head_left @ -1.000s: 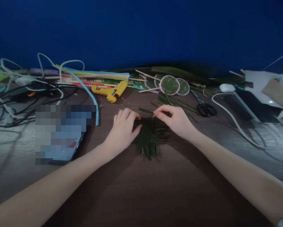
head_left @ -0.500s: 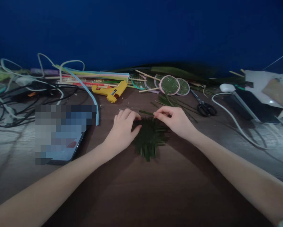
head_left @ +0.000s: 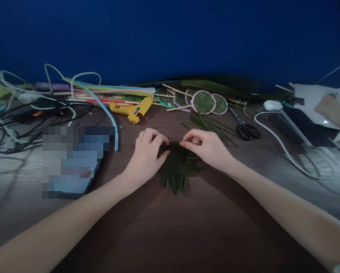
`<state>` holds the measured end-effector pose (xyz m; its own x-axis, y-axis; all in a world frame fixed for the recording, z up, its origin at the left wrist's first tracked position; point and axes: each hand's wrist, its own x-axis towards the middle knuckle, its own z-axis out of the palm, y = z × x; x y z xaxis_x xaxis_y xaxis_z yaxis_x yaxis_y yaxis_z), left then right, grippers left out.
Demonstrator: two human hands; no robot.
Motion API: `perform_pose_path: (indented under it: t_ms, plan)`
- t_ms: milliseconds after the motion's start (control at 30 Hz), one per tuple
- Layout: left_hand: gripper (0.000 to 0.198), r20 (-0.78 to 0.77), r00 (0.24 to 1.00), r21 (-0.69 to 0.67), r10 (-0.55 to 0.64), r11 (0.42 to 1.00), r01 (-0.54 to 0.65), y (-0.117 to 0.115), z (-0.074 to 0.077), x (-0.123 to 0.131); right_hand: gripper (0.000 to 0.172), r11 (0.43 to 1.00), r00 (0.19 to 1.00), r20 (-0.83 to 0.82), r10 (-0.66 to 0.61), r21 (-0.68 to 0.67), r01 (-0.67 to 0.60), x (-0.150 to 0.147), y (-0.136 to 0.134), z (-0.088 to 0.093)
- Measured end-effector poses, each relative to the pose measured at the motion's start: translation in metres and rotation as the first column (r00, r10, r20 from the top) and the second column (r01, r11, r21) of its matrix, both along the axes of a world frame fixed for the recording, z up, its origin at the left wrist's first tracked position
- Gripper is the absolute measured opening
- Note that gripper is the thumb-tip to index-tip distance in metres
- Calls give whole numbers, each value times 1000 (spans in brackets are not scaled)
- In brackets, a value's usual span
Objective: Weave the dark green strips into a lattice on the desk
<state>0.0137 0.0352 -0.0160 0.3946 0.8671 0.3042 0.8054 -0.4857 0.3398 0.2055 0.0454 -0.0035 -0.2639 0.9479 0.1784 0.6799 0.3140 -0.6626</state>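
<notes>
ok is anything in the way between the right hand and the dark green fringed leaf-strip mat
Nothing visible: the right hand is at the far edge of the mat; loose thin green strips lie beyond.

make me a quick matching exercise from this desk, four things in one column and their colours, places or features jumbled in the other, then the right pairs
Things:
1. glue gun
2. scissors
3. fringed green piece
4. flat curved strip

Descriptions:
A. lies between the left hand and the right hand
B. light blue
C. has black handles
D. mostly yellow

Pairs:
1-D
2-C
3-A
4-B
</notes>
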Motion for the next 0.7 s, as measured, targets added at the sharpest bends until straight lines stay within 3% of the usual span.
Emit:
perform_pose_path:
  t_ms: [367,700]
  plan:
    - [15,14,1000,-78,-8,997,9,-1,3,2,14,1000,998,70,1,13,-2,-6,-4,2]
    - [13,-32,999,-35,8,999,-9,-1,2,2,16,999,997,53,-54,4,54,-8,-3,-3]
